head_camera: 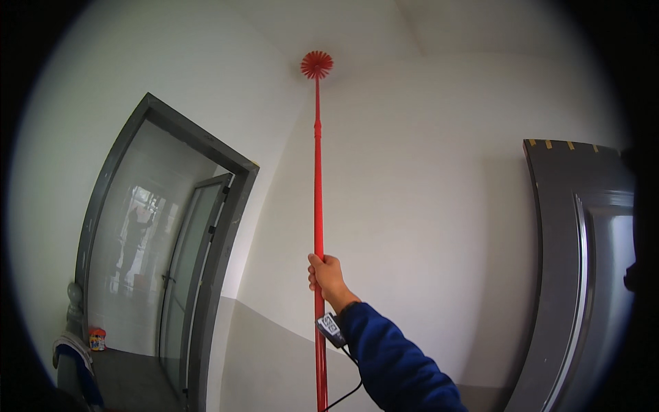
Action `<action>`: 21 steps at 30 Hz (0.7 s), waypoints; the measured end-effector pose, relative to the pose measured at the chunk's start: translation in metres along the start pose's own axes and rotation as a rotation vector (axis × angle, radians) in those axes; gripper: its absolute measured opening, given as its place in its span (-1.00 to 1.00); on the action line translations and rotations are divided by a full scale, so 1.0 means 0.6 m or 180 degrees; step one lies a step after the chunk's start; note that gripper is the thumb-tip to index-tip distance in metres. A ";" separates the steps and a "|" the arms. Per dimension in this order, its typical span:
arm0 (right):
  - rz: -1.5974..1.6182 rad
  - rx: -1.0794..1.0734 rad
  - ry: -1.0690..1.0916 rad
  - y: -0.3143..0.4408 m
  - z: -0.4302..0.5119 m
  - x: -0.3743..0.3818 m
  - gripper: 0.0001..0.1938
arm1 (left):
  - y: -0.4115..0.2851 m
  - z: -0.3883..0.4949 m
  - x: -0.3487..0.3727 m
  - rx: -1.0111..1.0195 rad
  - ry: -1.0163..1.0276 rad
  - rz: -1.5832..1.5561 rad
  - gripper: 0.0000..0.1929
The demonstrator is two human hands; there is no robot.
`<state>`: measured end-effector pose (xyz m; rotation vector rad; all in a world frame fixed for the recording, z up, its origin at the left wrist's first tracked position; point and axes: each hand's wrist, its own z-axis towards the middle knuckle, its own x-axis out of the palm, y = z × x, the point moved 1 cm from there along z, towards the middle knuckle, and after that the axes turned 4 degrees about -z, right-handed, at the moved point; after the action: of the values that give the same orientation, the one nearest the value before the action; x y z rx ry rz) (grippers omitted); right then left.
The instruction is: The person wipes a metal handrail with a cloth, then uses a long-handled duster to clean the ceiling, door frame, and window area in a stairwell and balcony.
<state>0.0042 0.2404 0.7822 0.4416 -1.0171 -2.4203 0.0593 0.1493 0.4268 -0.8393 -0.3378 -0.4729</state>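
Observation:
My right hand [325, 274], in a dark blue sleeve, is closed around a long red telescopic pole [318, 206] that stands nearly upright before me. At its top a round red bristle brush [317, 65] is up by the corner where the walls meet the ceiling; whether the bristles touch cannot be told. A small black device [330, 329] with a printed label and a cable is at my wrist. The lower end of the pole runs out of view at the bottom. My left hand is out of view.
To the left a grey door frame [206, 139] surrounds an opening with a glazed door [193, 268] ajar. A newel post [75, 294] with cloths [77, 355] and an orange Tide container [97, 340] are low left. A dark panelled door [561, 247] stands right.

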 end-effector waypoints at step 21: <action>0.0026 -0.0830 -0.1571 0.095 -0.313 -0.313 -0.82 | 0.107 -0.010 0.052 0.0669 0.0482 0.2264 -0.82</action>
<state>0.2647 0.1979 0.7182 -0.2633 -0.8605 -2.6681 0.1200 0.1733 0.3968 -0.6590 0.0624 0.1623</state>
